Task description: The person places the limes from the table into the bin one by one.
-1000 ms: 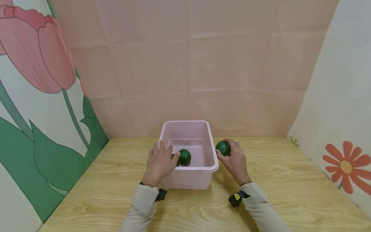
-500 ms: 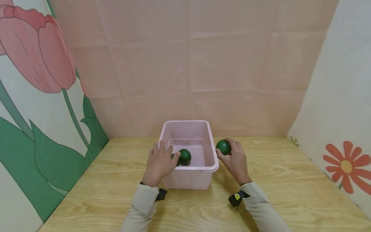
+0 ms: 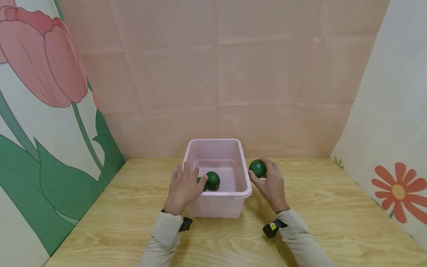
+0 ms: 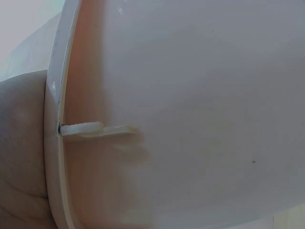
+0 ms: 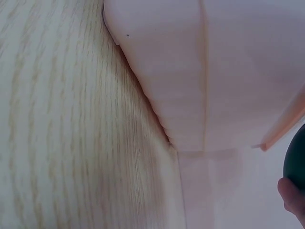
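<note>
My right hand (image 3: 271, 186) holds a round dark green fruit (image 3: 257, 168) between thumb and fingers, just outside the right wall of a pale pink plastic bin (image 3: 218, 205). In the right wrist view, part of this fruit (image 5: 296, 160) shows at the right edge, with a fingertip against it. My left hand (image 3: 185, 188) rests over the bin's front left rim, its fingers extended. Inside the bin, by the left thumb, lies a second round green fruit (image 3: 212, 180) with a small pale spot. Another green thing (image 3: 201, 184) is mostly hidden behind that hand.
The bin stands on a light wood-grain table (image 3: 116, 222), near a pink cloth backdrop (image 3: 217, 81). A tulip-printed sheet (image 3: 43, 55) hangs at left, a flower-printed one (image 3: 383, 111) at right. Each wrist wears a small black camera.
The right hand has raised the held fruit very slightly and shifted it a little to the right. My left hand, the bin and the fruit inside have not moved.
</note>
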